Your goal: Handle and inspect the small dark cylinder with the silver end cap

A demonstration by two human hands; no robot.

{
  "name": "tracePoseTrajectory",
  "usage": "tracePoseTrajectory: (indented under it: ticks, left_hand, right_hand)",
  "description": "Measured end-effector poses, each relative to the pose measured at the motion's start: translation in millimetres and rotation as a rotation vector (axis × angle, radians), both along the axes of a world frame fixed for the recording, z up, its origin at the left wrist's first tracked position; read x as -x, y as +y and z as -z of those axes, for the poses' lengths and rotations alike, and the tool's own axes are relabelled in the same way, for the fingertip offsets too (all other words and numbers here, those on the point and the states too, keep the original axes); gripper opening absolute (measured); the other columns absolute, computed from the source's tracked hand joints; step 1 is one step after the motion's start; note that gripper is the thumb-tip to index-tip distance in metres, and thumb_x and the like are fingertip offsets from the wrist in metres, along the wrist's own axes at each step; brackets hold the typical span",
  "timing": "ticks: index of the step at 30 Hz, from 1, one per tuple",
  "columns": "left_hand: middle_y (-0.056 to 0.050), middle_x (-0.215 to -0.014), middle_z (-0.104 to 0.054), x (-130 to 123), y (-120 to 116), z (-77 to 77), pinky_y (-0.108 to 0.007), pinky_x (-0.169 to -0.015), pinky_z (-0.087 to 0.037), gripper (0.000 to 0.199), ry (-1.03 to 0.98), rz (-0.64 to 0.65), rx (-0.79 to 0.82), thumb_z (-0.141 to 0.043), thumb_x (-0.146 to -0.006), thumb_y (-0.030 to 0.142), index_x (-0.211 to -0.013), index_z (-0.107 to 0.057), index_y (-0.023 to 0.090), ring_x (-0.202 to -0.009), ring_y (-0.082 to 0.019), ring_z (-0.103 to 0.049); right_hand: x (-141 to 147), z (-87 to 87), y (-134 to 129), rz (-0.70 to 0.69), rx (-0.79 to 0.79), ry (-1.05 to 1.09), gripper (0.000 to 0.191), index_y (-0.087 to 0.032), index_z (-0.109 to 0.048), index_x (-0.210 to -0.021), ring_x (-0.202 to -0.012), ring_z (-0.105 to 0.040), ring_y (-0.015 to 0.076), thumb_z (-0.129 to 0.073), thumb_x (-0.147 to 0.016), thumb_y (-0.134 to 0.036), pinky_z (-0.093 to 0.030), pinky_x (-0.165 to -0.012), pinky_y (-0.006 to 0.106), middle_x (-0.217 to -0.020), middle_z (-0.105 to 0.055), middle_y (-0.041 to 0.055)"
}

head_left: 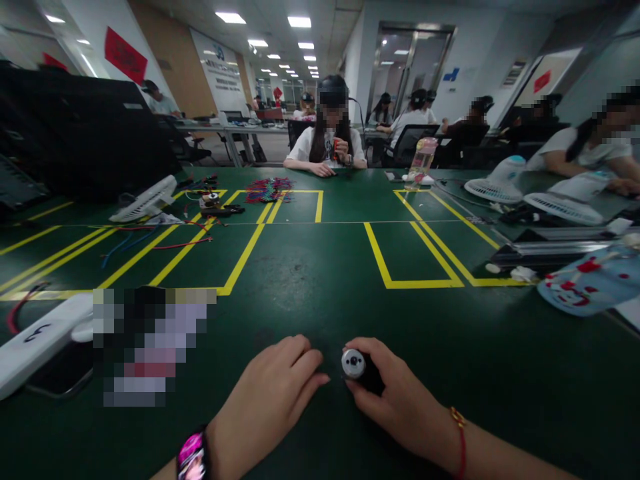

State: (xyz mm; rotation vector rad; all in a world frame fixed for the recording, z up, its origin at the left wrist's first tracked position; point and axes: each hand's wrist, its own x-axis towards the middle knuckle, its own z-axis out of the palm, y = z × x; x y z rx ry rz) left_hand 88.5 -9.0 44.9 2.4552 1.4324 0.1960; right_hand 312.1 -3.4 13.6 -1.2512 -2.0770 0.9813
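Observation:
A small cylindrical motor (pixel 354 363), silver with a dark centre and small dark holes on its round end face, is gripped between the thumb and fingers of my right hand (pixel 395 387). That end face points up toward me, and the hand hides part of the body. Just left of it, my left hand (pixel 280 377) is at the green tabletop (pixel 300 440) with its fingers loosely curled in and its thumb alongside. I see nothing in the left hand, and a gap separates it from the motor.
At left lie a white power strip (pixel 45 343), a dark phone (pixel 65 373) and a blurred-out item (pixel 160 347). Farther off are bundled wires (pixel 270 190), a white fan (pixel 145 200) and yellow tape lines (pixel 425 284). A blue patterned bag (pixel 585 283) sits right. A person (pixel 327 133) sits opposite.

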Motion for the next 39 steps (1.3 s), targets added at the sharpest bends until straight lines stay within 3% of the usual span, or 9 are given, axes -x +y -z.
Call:
tracePoseTrajectory:
  ticks: [2, 4, 9, 16, 24, 29, 34, 36, 39]
  left_hand:
    - [-0.005, -0.092, -0.065, 5.7, -6.9, -1.4, -0.043, -0.068, -0.049, 0.021, 0.114, -0.116, -0.025, -0.051, -0.090, 0.041, -0.104, -0.058, 0.026, -0.080, -0.029, -0.064]
    - [-0.005, -0.090, -0.067, 16.3, -15.2, 3.3, -0.041, -0.061, -0.049, 0.020, 0.169, -0.191, 0.046, -0.052, -0.090, 0.037, -0.106, -0.057, 0.027, -0.073, -0.030, -0.067]
    - [-0.001, -0.093, -0.066, 28.9, -23.4, 17.9, -0.035, -0.068, -0.047, 0.021, -0.001, -0.105, 0.148, -0.044, -0.092, 0.015, -0.102, -0.055, 0.029, -0.081, -0.023, -0.066]
    - [0.000, -0.088, -0.062, -6.5, 1.8, 9.4, -0.029, -0.069, -0.046, 0.012, -0.363, -0.094, 0.130, -0.043, -0.094, 0.016, -0.095, -0.052, 0.024, -0.078, -0.017, -0.059]
    - [-0.001, -0.114, -0.059, -1.9, 14.0, 21.0, -0.041, -0.090, -0.040, 0.010, -0.326, -0.030, 0.043, -0.060, -0.086, 0.018, -0.090, -0.061, 0.027, -0.108, -0.024, -0.051]
    - [0.000, -0.116, -0.058, -0.6, 13.4, 22.6, -0.042, -0.091, -0.040, 0.012, -0.314, -0.027, 0.051, -0.061, -0.086, 0.017, -0.092, -0.062, 0.028, -0.110, -0.024, -0.050]
    - [0.000, -0.116, -0.059, -4.8, 13.4, 18.4, -0.042, -0.090, -0.042, 0.015, -0.316, -0.025, 0.055, -0.061, -0.086, 0.019, -0.094, -0.065, 0.031, -0.109, -0.024, -0.051]
    - [0.000, -0.119, -0.058, 0.5, 11.9, 17.2, -0.042, -0.093, -0.042, 0.021, -0.351, -0.012, 0.073, -0.060, -0.087, 0.019, -0.103, -0.063, 0.032, -0.111, -0.023, -0.051]
    - [-0.002, -0.125, -0.055, 20.9, 10.0, 18.1, -0.039, -0.099, -0.041, 0.029, -0.438, -0.031, 0.086, -0.054, -0.091, 0.020, -0.117, -0.057, 0.032, -0.116, -0.021, -0.050]
  right_hand:
    - [-0.4, 0.7, 0.0, 0.005, 0.012, 0.002, 0.040, -0.031, -0.045, -0.119, -0.100, -0.051, 0.0094, -0.056, -0.081, -0.021, -0.043, -0.091, 0.025, -0.112, -0.053, -0.0039]
    - [-0.5, 1.0, 0.2, 0.005, 0.023, 0.005, 0.040, -0.031, -0.045, -0.118, -0.099, -0.051, 0.0094, -0.057, -0.081, -0.021, -0.044, -0.090, 0.025, -0.112, -0.053, -0.0038]
    - [0.1, -1.1, 0.4, 0.010, 0.020, 0.007, 0.039, -0.029, -0.046, -0.118, -0.100, -0.051, 0.0104, -0.056, -0.081, -0.022, -0.043, -0.090, 0.026, -0.112, -0.053, -0.0022]
    - [-0.2, 1.0, -1.4, 0.005, -0.021, 0.008, 0.042, -0.027, -0.045, -0.120, -0.103, -0.051, 0.0108, -0.056, -0.081, -0.019, -0.043, -0.093, 0.027, -0.114, -0.053, -0.0008]
    - [3.1, -1.8, 1.6, -0.005, -0.055, 0.005, 0.040, -0.024, -0.047, -0.118, -0.102, -0.052, 0.0121, -0.056, -0.079, -0.016, -0.043, -0.092, 0.028, -0.112, -0.054, 0.0011]
    - [-4.3, 2.9, -1.5, 0.062, -0.036, 0.026, 0.040, -0.026, -0.045, -0.120, -0.104, -0.053, 0.0121, -0.056, -0.082, -0.022, -0.045, -0.093, 0.028, -0.115, -0.054, 0.0010]
    - [-53.7, 2.1, 3.1, 0.269, -0.161, -0.058, 0.050, -0.027, -0.037, -0.132, -0.112, -0.053, 0.0150, -0.055, -0.086, -0.035, -0.043, -0.100, 0.033, -0.123, -0.053, 0.0033]
    - [-95.4, 1.0, 6.7, 0.455, -0.252, -0.118, 0.050, -0.026, -0.041, -0.130, -0.107, -0.056, 0.0180, -0.055, -0.084, -0.043, -0.048, -0.094, 0.035, -0.120, -0.055, 0.0050]
    - [-181.3, 2.9, 7.3, 0.812, -0.340, -0.280, 0.058, -0.023, -0.048, -0.125, -0.086, -0.063, 0.0204, -0.060, -0.077, -0.054, -0.053, -0.068, 0.031, -0.113, -0.059, 0.0117]
